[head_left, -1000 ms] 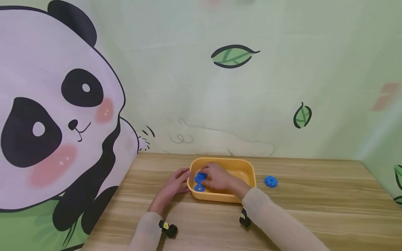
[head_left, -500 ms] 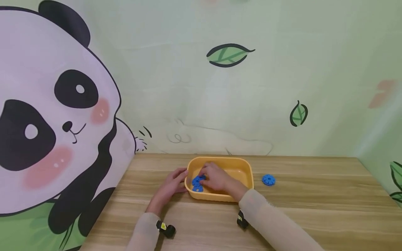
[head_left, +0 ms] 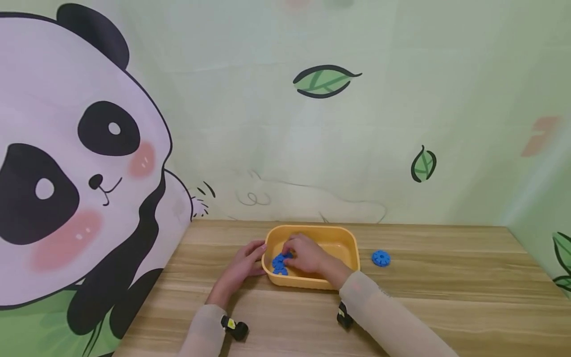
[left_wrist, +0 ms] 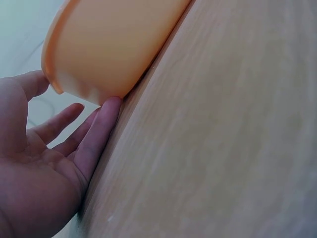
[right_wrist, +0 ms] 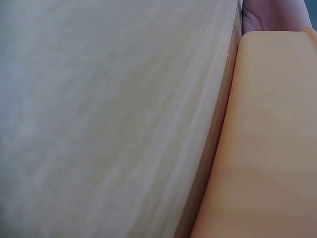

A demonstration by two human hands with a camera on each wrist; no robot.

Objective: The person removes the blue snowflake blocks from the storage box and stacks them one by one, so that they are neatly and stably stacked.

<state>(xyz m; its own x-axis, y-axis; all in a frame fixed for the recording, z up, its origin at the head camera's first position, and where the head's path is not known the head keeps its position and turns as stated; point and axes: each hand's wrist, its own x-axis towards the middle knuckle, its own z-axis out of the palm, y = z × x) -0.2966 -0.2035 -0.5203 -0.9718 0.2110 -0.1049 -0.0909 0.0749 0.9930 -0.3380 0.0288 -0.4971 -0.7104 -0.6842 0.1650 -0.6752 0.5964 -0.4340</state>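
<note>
An orange-yellow plastic bin stands on the table, with several blue notched discs at its left end. My right hand reaches down into it. Its thumb and fingers pinch a blue notched disc, mostly covered by the fingers. My left hand rests at the bin's left end. In the left wrist view, relaxed fingers of that left hand touch the bin's end wall. The right wrist view shows only the bin's outer side and part of the left hand, not the right fingers.
One more blue notched disc lies on the wooden table, right of the bin. Behind the table rises a pale green printed backdrop with a panda and leaves.
The right hand's fingers have shifted slightly among the blue discs, which have moved a little within the bin's left end. The left hand stays at the bin. The head view has shifted slightly.
</note>
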